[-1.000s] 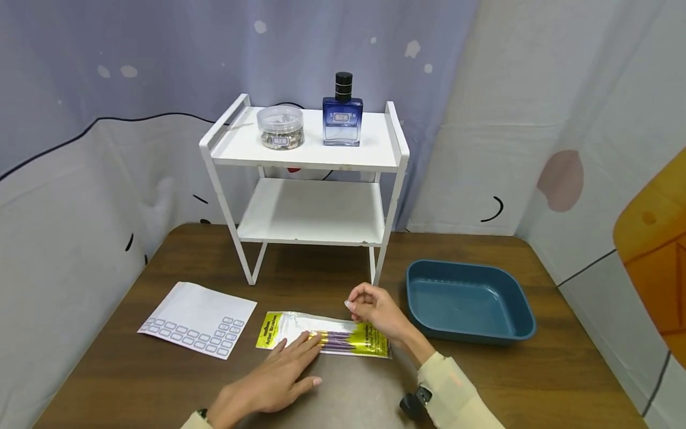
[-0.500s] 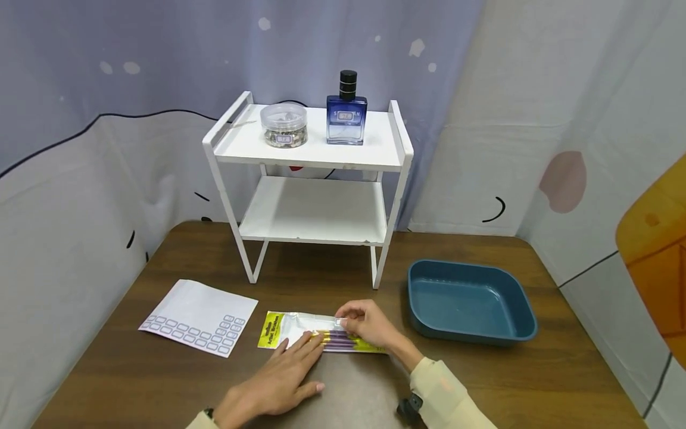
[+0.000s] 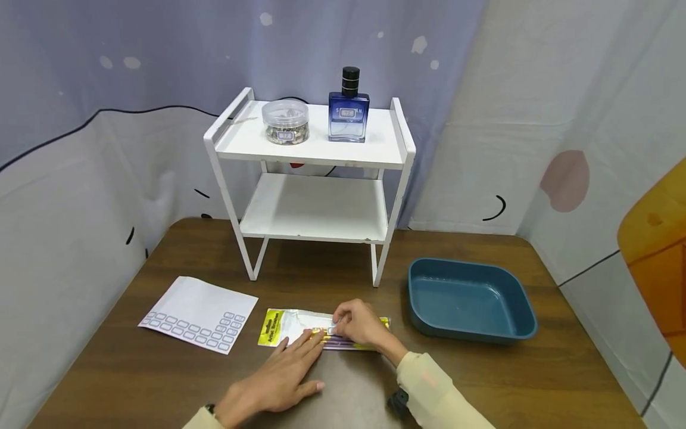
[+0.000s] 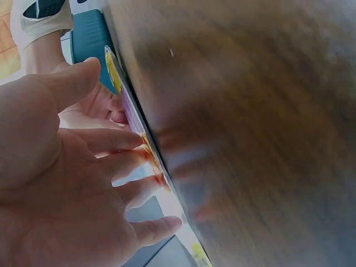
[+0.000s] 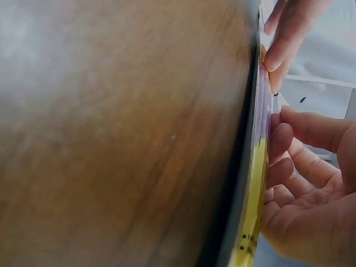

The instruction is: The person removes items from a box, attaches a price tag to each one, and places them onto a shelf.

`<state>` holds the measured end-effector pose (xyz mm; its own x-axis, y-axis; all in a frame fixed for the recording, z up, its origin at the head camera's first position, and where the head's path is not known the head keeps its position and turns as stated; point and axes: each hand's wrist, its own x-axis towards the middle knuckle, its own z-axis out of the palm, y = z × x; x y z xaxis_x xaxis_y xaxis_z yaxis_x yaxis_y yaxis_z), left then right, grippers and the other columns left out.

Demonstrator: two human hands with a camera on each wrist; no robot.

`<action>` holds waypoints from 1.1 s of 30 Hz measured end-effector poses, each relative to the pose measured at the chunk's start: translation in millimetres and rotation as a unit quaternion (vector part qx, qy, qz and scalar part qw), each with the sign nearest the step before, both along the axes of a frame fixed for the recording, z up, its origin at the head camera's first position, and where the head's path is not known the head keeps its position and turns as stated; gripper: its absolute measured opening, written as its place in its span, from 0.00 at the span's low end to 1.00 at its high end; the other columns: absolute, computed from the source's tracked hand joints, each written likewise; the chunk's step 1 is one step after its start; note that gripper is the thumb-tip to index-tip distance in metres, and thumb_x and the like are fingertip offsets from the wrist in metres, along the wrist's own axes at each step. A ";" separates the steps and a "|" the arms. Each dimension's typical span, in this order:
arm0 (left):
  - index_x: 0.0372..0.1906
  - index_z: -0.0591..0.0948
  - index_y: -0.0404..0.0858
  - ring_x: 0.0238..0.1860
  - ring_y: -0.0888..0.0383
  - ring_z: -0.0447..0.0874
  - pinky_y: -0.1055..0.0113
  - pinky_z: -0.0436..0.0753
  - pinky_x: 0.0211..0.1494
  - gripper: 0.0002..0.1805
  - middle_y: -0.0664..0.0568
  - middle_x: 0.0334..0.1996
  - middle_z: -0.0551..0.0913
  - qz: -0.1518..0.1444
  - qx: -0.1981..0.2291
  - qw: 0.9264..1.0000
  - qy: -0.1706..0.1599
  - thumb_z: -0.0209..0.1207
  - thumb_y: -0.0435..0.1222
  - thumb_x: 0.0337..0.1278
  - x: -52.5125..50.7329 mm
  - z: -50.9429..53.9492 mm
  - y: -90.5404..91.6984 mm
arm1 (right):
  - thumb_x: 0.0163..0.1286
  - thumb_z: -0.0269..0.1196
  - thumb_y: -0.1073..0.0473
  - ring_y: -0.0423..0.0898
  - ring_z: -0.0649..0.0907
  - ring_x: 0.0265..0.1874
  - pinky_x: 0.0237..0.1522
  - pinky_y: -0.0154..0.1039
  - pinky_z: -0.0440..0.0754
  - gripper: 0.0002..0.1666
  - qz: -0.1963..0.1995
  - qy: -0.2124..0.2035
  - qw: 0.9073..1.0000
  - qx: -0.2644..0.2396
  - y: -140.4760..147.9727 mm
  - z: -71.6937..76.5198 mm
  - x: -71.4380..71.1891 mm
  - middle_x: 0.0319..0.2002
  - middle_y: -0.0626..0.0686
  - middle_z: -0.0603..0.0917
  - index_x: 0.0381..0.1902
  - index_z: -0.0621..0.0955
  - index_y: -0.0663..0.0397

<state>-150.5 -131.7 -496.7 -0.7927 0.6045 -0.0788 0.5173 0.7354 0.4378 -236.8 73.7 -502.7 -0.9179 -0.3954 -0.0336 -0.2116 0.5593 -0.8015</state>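
A flat packet of artist brushes [image 3: 271, 328] with yellow ends and purple handles lies on the table. My left hand [image 3: 286, 372] rests on it with straight, spread fingers, pressing near its middle. My right hand [image 3: 360, 325] pinches a small white, blue-edged sticker [image 3: 331, 331] between thumb and finger, low over the packet beside the left fingertips. In the right wrist view the sticker [image 5: 281, 103] shows at the thumb tip; whether it touches the packet throughout I cannot tell. Left of the packet lies a sheet of stickers [image 3: 209, 298], with several along its lower and right edges.
A white two-tier shelf [image 3: 316, 208] stands behind the packet. On its top are a clear lidded jar [image 3: 286, 122] and a blue perfume bottle [image 3: 348, 116], both bearing small labels. A teal tray [image 3: 466, 298] sits to the right on the wooden table [image 3: 536, 381].
My right hand has come down and slightly left with the sticker, from above the packet's right part to its middle. My left hand has stayed in place on the packet.
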 end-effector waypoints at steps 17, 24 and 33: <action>0.73 0.66 0.32 0.78 0.40 0.54 0.34 0.59 0.73 0.40 0.44 0.78 0.59 0.002 -0.002 1.000 -0.004 0.59 0.53 0.65 0.7 1.2 1.1 | 0.47 0.79 0.60 0.42 0.76 0.21 0.28 0.35 0.72 0.16 -0.095 0.022 0.990 0.099 -14.4 5.9 1.0 0.12 0.43 0.78 0.13 0.81 0.52; 0.73 0.66 0.31 0.78 0.40 0.54 0.34 0.60 0.73 0.40 0.44 0.78 0.59 0.002 -0.002 1.000 -0.003 0.59 0.52 0.65 1.1 1.6 1.3 | 0.47 0.80 0.57 0.42 0.74 0.19 0.23 0.34 0.69 0.19 -0.107 0.053 0.984 0.131 -19.3 4.2 2.8 0.15 0.44 0.76 0.12 0.77 0.50; 0.73 0.66 0.31 0.78 0.40 0.55 0.32 0.60 0.72 0.40 0.46 0.79 0.57 0.000 0.004 1.000 -0.002 0.59 0.52 0.65 1.5 1.3 2.1 | 0.47 0.80 0.54 0.42 0.73 0.16 0.19 0.34 0.69 0.23 -0.111 0.094 0.976 0.163 -23.6 3.9 5.1 0.15 0.44 0.75 0.10 0.75 0.49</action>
<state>-149.0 -129.6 -495.3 -0.7930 0.6044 -0.0771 0.5150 0.7325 0.4453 -231.7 50.1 -498.8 -0.9817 -0.1826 0.0536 -0.1828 0.8265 -0.5325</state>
